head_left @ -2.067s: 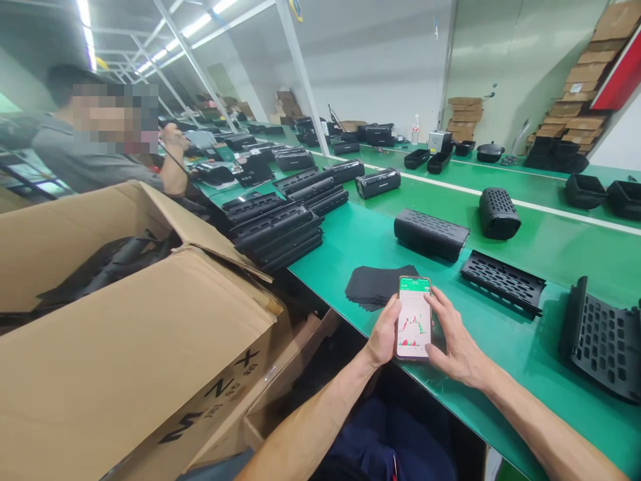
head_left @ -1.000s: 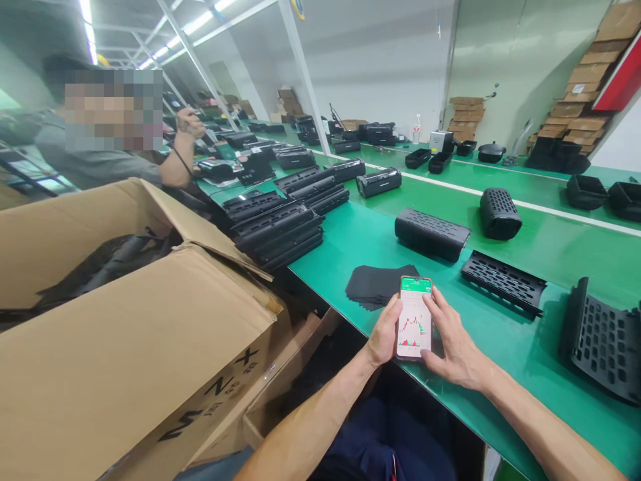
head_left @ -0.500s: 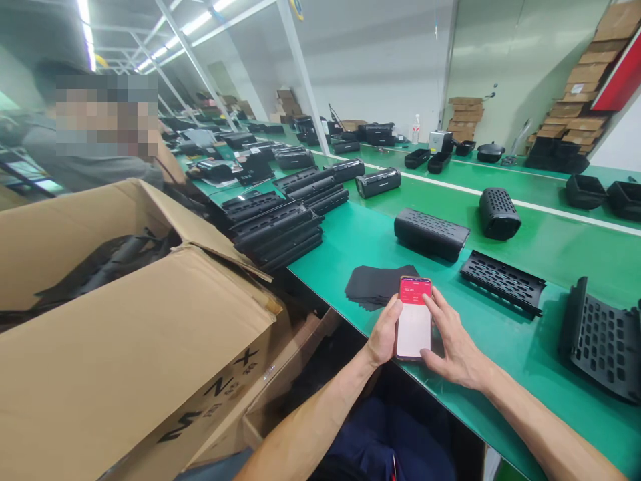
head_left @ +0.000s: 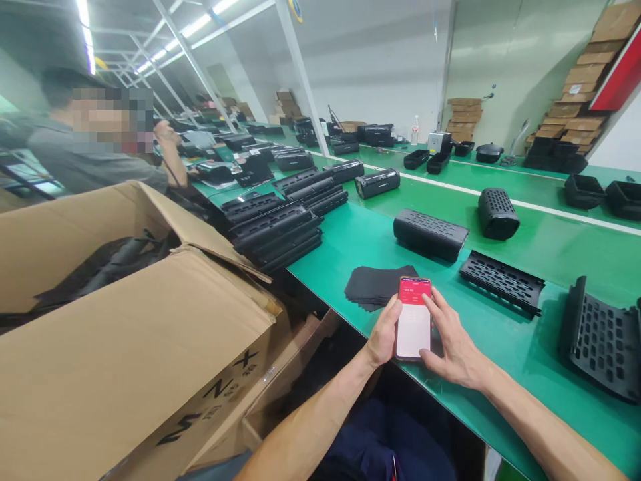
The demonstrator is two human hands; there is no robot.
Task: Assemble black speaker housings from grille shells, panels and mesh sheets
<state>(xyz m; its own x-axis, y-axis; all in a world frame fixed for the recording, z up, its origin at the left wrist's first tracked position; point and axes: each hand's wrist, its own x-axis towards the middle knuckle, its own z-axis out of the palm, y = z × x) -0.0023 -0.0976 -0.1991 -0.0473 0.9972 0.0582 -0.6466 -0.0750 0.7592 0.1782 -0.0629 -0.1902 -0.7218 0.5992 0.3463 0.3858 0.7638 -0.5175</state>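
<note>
A smartphone (head_left: 414, 327), its screen red above and white below, is held upright near the table's front edge. My left hand (head_left: 385, 334) is closed on its left side, thumb along the edge. Around the right side is my right hand (head_left: 453, 341), fingers at the upper edge and thumb at the lower corner of the screen. A stack of thin black sheets (head_left: 373, 286) lies on the table just behind the phone, partly covered by it. Beyond my right hand lies a black perforated half-shell (head_left: 502, 282), and a larger perforated cover (head_left: 603, 341) stands farther right.
An open cardboard box (head_left: 165, 334) with black parts inside fills the left. Stacked black shells (head_left: 278, 234) sit along the green table (head_left: 345, 234). Black perforated housings (head_left: 431, 234) stand farther back. A co-worker (head_left: 95, 153) is at the upper left.
The co-worker at the upper left has shifted slightly, and a raised hand now shows near their head. My hands and the smartphone have stayed in place.
</note>
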